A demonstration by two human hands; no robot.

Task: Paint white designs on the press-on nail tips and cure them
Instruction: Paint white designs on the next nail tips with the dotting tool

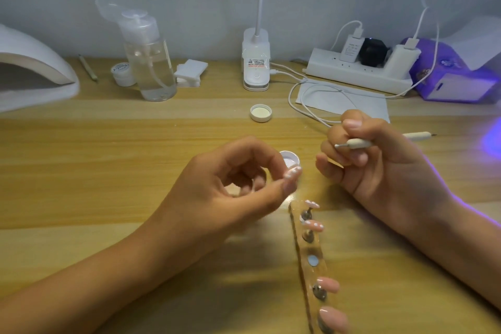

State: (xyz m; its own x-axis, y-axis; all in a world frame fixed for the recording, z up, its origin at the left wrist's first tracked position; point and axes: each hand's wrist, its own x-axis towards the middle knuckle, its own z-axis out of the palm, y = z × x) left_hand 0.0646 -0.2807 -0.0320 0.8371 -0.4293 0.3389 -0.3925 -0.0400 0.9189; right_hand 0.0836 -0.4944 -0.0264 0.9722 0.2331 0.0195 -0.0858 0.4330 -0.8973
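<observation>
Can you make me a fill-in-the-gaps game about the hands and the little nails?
1. The left hand pinches a nail tip with ____ dots.
2. The right hand grips a dotting tool, its tip pointing toward the ____ hand.
3. The stand carries ____ nail tips.
4. The stand has ____ empty spot.
Missing words: white; left; four; one.

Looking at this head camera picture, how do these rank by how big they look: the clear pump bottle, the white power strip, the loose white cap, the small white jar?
1. clear pump bottle
2. white power strip
3. small white jar and loose white cap: about alike; the cap lies nearer, so unranked.
</observation>
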